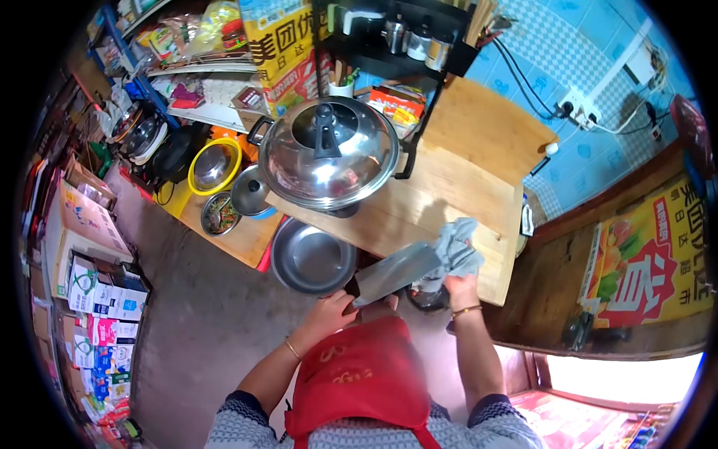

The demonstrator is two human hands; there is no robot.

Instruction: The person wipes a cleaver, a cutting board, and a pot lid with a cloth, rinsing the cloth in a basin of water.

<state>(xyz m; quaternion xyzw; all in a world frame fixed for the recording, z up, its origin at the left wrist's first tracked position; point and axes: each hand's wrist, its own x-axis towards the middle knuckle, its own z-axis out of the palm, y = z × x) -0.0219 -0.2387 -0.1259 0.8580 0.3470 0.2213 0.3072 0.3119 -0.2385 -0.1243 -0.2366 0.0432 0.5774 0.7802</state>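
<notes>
A cleaver [398, 271] with a wide grey blade is held in front of my red apron, slanting up to the right. My left hand [329, 313] is closed at its lower left end, where a dark part, perhaps the handle, shows beside the fingers. At the blade's other end, my right hand [462, 284] is closed on a crumpled grey cloth [456, 251], which touches the blade. The cloth hides some of the right fingers. Below and left of the blade, a grey metal basin [314, 258] sits on a lower level than the wooden table.
On the wooden table [411, 206] stands a large lidded wok [329, 150]. A cutting board [486, 123] leans at the back. A yellow basin [215, 166], a bowl of food [221, 213] and a lidded pot [250, 191] sit at left. Stacked cartons [105, 299] line the left side.
</notes>
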